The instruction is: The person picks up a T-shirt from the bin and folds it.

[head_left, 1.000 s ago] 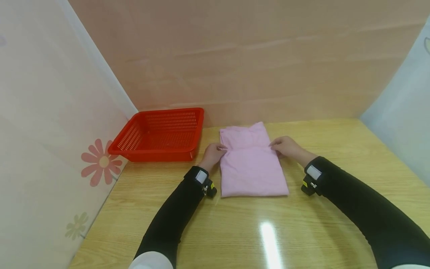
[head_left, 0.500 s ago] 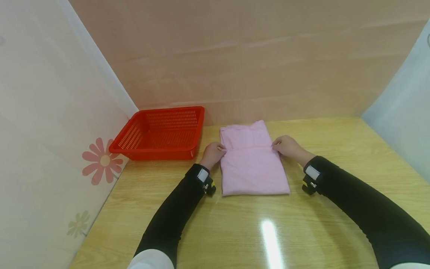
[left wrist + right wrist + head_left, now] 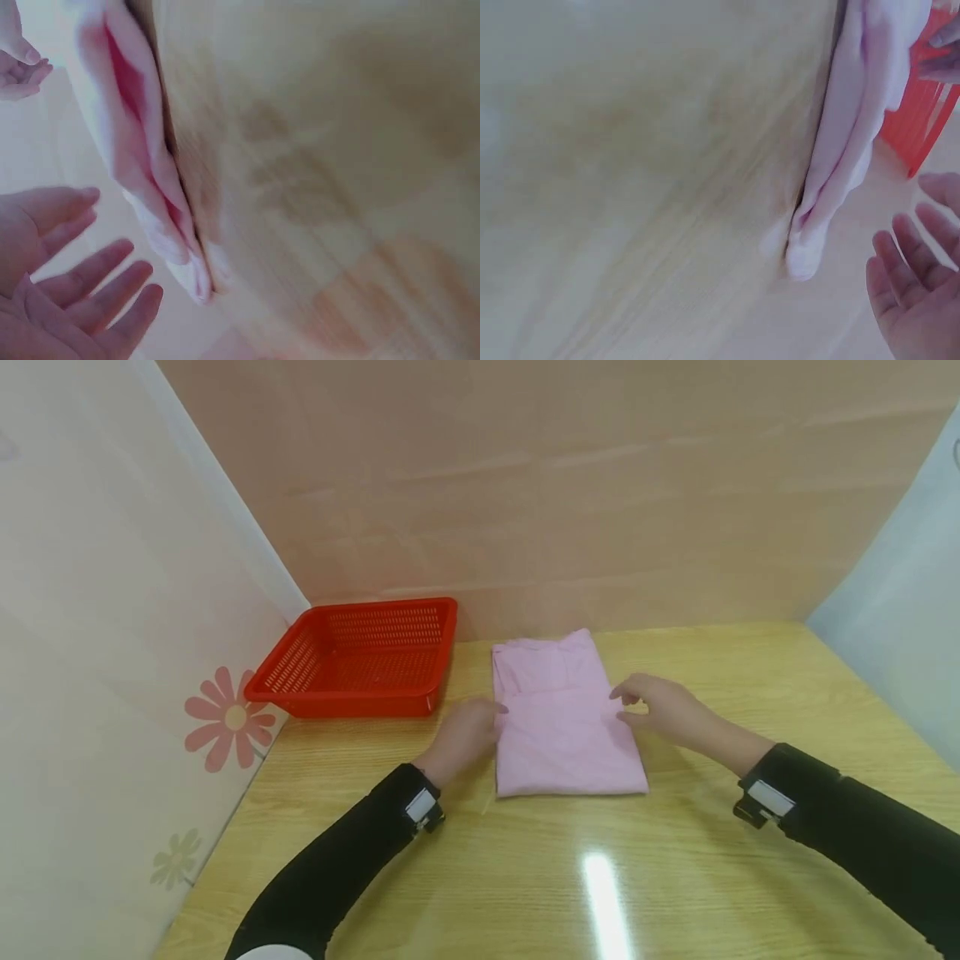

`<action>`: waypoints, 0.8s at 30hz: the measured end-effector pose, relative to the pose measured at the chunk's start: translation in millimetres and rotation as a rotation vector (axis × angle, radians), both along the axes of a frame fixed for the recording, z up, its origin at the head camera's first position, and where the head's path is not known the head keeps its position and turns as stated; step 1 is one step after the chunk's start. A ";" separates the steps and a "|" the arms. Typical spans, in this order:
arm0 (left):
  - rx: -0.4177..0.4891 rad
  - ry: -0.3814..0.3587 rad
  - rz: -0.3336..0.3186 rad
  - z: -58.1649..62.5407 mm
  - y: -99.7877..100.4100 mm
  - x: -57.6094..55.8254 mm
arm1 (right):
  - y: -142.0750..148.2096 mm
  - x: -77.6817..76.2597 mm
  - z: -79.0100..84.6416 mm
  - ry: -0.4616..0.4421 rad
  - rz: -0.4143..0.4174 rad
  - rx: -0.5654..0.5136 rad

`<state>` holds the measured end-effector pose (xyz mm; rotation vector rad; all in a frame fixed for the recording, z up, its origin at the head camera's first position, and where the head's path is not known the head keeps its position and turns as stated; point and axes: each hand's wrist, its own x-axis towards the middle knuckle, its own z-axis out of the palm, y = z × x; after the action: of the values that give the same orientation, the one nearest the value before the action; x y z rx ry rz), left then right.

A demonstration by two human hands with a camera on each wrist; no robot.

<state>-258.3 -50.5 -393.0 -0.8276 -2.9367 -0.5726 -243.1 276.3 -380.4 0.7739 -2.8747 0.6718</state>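
A folded pink cloth (image 3: pixel 566 735) lies flat on the wooden table, its top flap folded down and its layered edges showing in both wrist views. At its left side is my left hand (image 3: pixel 465 735), fingertips right at the cloth's edge; the left wrist view shows that hand (image 3: pixel 75 292) with fingers spread and nothing held. My right hand (image 3: pixel 663 710) hovers by the cloth's right edge, thumb and forefinger parted. In the right wrist view the right hand (image 3: pixel 919 277) has loosely extended fingers, apart from the cloth (image 3: pixel 847 142).
A red plastic basket (image 3: pixel 360 705) stands on the table left of the cloth, near the back wall (image 3: pixel 555 527). A side wall with flower prints (image 3: pixel 232 718) borders the left. The wooden table (image 3: pixel 525 877) extends in front of the cloth.
Both hands have let go of the cloth's sides and drawn back toward me, the right wrist also shifting outward. The cloth has stayed in place.
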 end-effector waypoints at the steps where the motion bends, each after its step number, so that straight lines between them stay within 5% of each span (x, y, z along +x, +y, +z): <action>1: -0.006 -0.012 -0.028 2.1 -2.2 6.7 | 0.2 7.6 1.2 0.007 0.025 0.013; 6: -0.086 -0.025 -0.166 7.2 -8.7 35.2 | 3.2 36.5 -1.9 0.070 0.168 0.058; 13: -0.360 0.134 -0.361 4.4 -7.7 55.2 | 5.0 56.9 -15.6 0.230 0.423 0.084; 18: -0.430 0.182 -0.382 -1.6 -7.8 60.3 | 6.1 61.6 -22.3 0.201 0.458 0.118; 24: -0.410 0.195 -0.377 -5.0 -8.7 59.9 | 5.2 62.9 -27.1 0.225 0.463 0.124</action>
<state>-198.4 -59.1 -398.0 -1.4022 -2.7629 0.1140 -180.2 281.4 -407.6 1.4549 -2.5650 0.4083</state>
